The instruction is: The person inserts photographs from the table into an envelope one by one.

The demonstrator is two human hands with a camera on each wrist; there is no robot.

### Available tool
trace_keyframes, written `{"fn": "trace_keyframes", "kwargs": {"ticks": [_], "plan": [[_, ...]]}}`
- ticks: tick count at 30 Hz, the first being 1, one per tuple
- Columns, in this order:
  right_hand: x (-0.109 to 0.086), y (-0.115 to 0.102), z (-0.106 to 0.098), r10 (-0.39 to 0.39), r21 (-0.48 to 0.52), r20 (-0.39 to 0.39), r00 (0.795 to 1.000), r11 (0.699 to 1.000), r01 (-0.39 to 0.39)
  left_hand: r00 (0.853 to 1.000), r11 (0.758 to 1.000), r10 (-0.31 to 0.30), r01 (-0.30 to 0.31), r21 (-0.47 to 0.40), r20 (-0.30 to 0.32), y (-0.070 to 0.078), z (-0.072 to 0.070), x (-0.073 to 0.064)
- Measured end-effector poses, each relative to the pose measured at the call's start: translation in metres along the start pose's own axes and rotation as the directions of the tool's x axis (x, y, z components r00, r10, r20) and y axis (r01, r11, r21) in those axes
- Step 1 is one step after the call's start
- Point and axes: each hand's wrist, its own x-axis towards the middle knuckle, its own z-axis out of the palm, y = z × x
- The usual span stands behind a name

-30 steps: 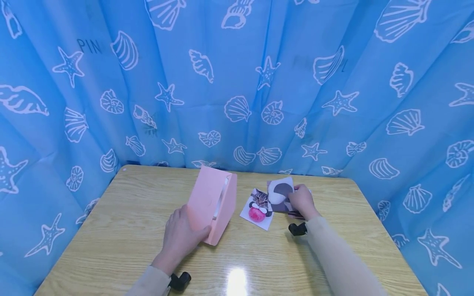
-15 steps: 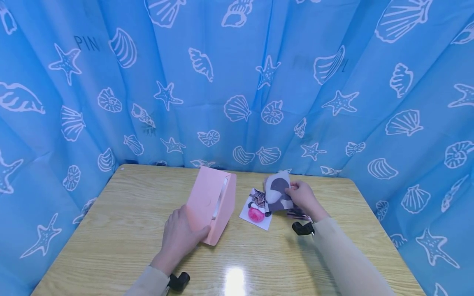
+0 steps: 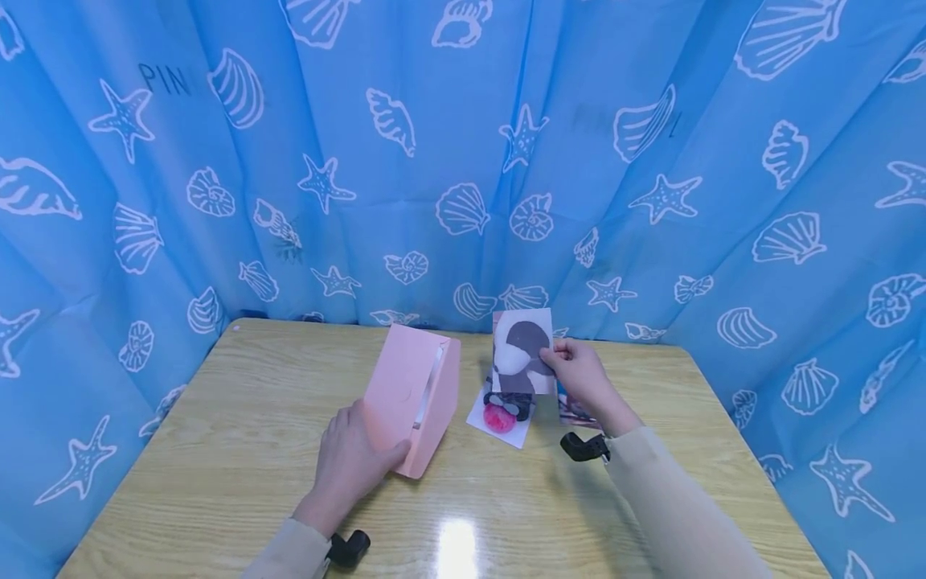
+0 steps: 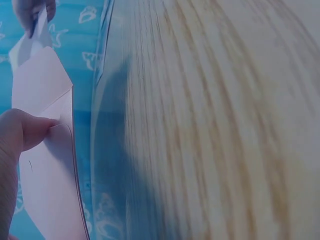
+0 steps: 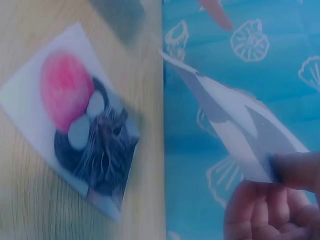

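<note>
My left hand (image 3: 354,458) grips the lower end of a pink paper envelope (image 3: 401,386), thumb on the near side. The envelope stands tilted on the table, a gap with something white inside showing along its side. In the left wrist view, the thumb presses on the envelope (image 4: 47,170) near its flap edge. My right hand (image 3: 584,378) pinches a grey-and-white patterned picture card (image 3: 517,366) by its right edge, held up off the table. Below it lies a cat picture card (image 3: 502,420) with a pink ball, its upper part hidden in the head view.
Another picture card (image 3: 575,412) lies on the table, partly hidden by the right hand. The wooden table (image 3: 275,386) ends at a blue shell-print curtain (image 3: 405,201) behind. A black device (image 3: 584,447) sits at the right wrist.
My right hand has lifted the grey-and-white card and moved it left over the cat card, uncovering more of the card at right. The left hand and envelope stay put.
</note>
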Motion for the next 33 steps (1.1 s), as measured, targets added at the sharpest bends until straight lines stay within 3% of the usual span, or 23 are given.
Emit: {"fn": "trace_keyframes", "kwargs": {"ticks": [9,19,26,33], "plan": [[-0.009,-0.019,0.013,-0.049,0.118,-0.044,0.998,0.992,0.054,1.000,1.000,0.003,-0.003,0.010,0.005,-0.001,0.000,0.001],[-0.017,-0.023,0.032,-0.079,0.236,0.016,0.997,0.969,0.073,1.000,1.000,-0.008,0.008,-0.010,0.006,0.001,0.001,0.000],[-0.019,-0.023,0.041,-0.081,0.224,0.012,0.997,0.972,0.076,1.000,1.000,-0.012,0.012,-0.001,0.015,0.000,0.000,-0.001],[-0.020,-0.027,0.036,-0.091,0.199,-0.056,0.994,0.975,0.100,1.000,1.000,-0.006,0.006,0.001,0.011,-0.001,0.000,-0.001]]}}
